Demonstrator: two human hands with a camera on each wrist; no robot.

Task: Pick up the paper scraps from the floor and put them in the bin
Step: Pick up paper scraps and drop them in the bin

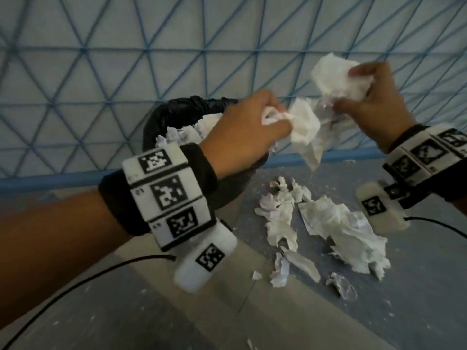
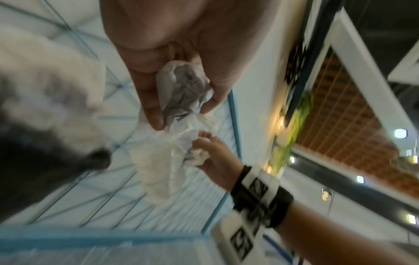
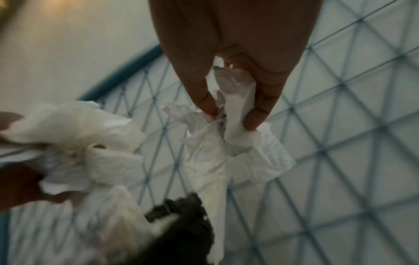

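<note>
My left hand (image 1: pixel 255 122) grips a crumpled white paper scrap (image 1: pixel 303 127) just above the right rim of the bin (image 1: pixel 177 109), which is lined with a black bag and holds several scraps. In the left wrist view the left hand (image 2: pixel 179 109) pinches that wad (image 2: pixel 183 89) between thumb and fingers. My right hand (image 1: pixel 374 92) is raised to the right and holds a bigger crumpled paper bundle (image 1: pixel 331 77). In the right wrist view the right hand (image 3: pixel 231 114) clamps hanging paper (image 3: pixel 238 143). Several torn scraps (image 1: pixel 328 228) lie on the floor to the right of the bin.
A pale wall with a blue triangle pattern (image 1: pixel 126 59) rises right behind the bin, with a blue skirting strip (image 1: pixel 50 180) at its foot. The grey floor (image 1: pixel 417 286) is speckled with white flecks. Black cables (image 1: pixel 75 286) trail from both wrist bands.
</note>
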